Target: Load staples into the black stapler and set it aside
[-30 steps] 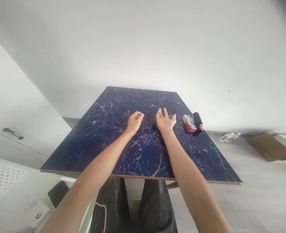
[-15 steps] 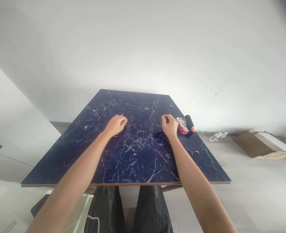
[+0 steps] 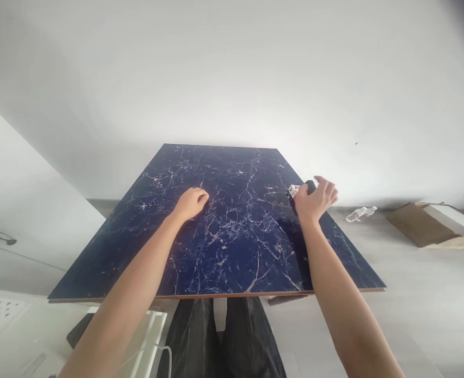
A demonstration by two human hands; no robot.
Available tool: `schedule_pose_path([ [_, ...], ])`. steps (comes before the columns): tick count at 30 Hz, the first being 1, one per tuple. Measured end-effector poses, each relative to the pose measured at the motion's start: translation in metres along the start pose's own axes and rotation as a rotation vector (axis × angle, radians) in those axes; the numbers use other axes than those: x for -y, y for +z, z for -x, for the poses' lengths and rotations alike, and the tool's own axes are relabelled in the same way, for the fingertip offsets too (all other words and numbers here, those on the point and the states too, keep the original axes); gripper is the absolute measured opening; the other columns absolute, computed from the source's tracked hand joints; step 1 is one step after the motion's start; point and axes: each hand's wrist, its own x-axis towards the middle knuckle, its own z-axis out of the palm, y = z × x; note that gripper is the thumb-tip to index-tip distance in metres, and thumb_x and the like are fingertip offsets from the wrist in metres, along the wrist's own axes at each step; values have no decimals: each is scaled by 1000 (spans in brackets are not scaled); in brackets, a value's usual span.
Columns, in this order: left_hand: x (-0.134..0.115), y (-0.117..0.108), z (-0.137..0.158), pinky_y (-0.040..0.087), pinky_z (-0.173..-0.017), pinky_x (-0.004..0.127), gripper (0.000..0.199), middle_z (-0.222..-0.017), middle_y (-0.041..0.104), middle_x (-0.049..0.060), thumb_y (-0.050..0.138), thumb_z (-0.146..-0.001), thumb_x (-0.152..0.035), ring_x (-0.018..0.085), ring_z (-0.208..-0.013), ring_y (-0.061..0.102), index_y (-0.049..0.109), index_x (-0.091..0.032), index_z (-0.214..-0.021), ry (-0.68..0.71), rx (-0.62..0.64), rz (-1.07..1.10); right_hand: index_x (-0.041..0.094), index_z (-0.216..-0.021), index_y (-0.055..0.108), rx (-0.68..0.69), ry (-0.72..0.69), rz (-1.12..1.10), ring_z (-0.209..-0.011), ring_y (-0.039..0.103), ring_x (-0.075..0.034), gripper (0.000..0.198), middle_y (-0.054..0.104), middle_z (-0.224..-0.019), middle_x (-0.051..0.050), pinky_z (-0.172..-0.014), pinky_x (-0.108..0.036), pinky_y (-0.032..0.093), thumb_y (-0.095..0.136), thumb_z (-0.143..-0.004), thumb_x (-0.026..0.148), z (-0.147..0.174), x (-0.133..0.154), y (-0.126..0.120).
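Observation:
On the dark blue marble-patterned table (image 3: 232, 247), my left hand (image 3: 191, 203) rests with its fingers curled in, and nothing shows in them. My right hand (image 3: 315, 202) is over the table's right edge, its thumb apart from the raised fingers. Beneath and beside that hand are a small red and white box (image 3: 294, 190) and a black cylinder (image 3: 310, 185). The hand covers most of both, so I cannot tell whether it touches either one.
A pale wall (image 3: 224, 79) rises behind the table. To the right on the floor lie a clear plastic bottle (image 3: 360, 214) and an open cardboard box (image 3: 417, 226). At the lower left, a white cable (image 3: 168, 353) hangs by a pale frame.
My right hand has moved right, from beside the red and white box to over it and the black cylinder, and its fingers have spread. My left hand stays in place.

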Motion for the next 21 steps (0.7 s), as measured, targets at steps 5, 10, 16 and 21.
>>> schedule_pose_path([
  [5, -15, 9, 1, 39, -109, 47, 44, -94, 71, 9, 37, -102, -44, 29, -100, 60, 75, -24, -91, 7, 94, -153, 6, -145, 46, 361, 344, 148, -114, 62, -40, 77, 63, -124, -29, -97, -51, 44, 62, -83, 48, -18, -40, -4],
  [10, -25, 11, 4, 42, -106, 43, 52, -108, 73, 9, 28, -105, -44, 28, -107, 61, 76, -23, -101, 14, 114, -140, 13, -121, 66, 450, 290, 145, -100, 68, -35, 44, 72, -104, -22, -89, -45, 49, 52, -89, 38, -19, -39, 2],
  [16, -18, -7, 16, 43, -106, 43, 49, -113, 74, 8, 30, -104, -43, 28, -110, 62, 75, -23, -106, -2, 46, -100, 13, -117, 67, 520, 177, 73, -92, 70, -34, 42, 74, -95, -20, -86, -44, 51, 55, -90, 43, 6, 12, 7],
  [21, -10, -11, 19, 43, -107, 43, 43, -120, 71, 9, 34, -103, -41, 27, -115, 61, 72, -22, -114, -13, -17, -137, 17, -115, 65, 656, 30, -84, -88, 72, -32, 36, 74, -93, -18, -82, -42, 54, 60, -90, 41, 51, 100, 21],
])
